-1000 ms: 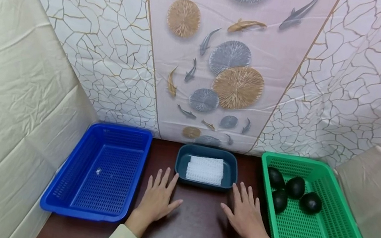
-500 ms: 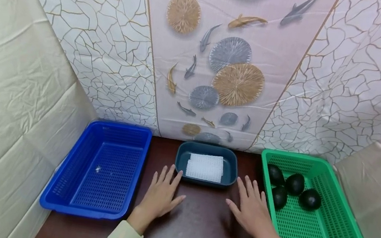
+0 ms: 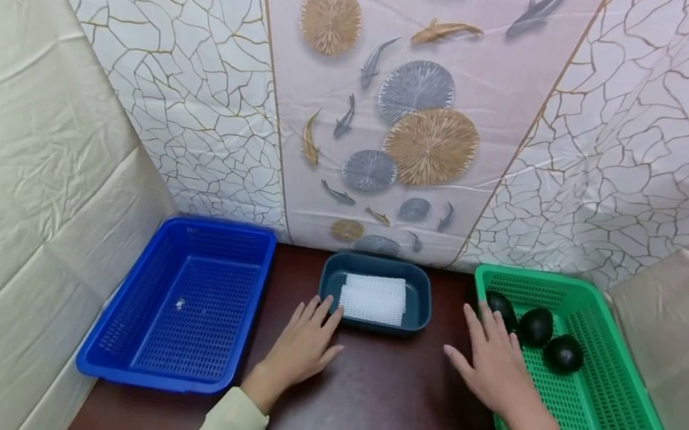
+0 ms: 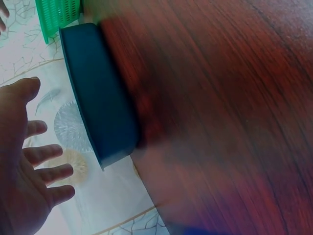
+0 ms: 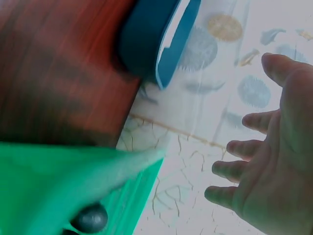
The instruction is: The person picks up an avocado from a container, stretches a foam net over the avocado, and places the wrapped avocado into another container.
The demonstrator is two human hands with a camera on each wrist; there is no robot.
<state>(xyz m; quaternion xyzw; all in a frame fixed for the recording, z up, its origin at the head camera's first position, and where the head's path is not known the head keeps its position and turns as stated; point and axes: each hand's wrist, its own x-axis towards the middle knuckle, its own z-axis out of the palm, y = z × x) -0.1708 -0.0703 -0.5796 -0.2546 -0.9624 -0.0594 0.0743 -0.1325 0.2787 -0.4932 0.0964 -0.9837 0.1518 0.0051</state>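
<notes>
My left hand (image 3: pixel 302 344) hovers over the table at the front left of a small dark teal tray (image 3: pixel 371 324), fingers spread and holding nothing. White foam net sleeves (image 3: pixel 373 302) lie in that tray. My right hand (image 3: pixel 499 367) is above the left rim of a green basket (image 3: pixel 584 411), its fingers extended and grasping nothing. In the basket lie several black, rounded, avocado-like fruits (image 3: pixel 564 353); the hand partly covers one and hides another. In the right wrist view, a black fruit (image 5: pixel 90 218) shows below the basket's rim, apart from the fingers.
A blue basket (image 3: pixel 191 326) stands at the left, with a small white speck on its floor. The dark red-brown table (image 3: pixel 374 415) stretches between the baskets. Patterned cloth (image 3: pixel 424 137) hangs behind, and pale cloth walls (image 3: pixel 16 193) close off both sides.
My right hand has moved right, from beside the tray to over the green basket's left rim. My left hand has shifted slightly right and forward. The view has tilted down a little.
</notes>
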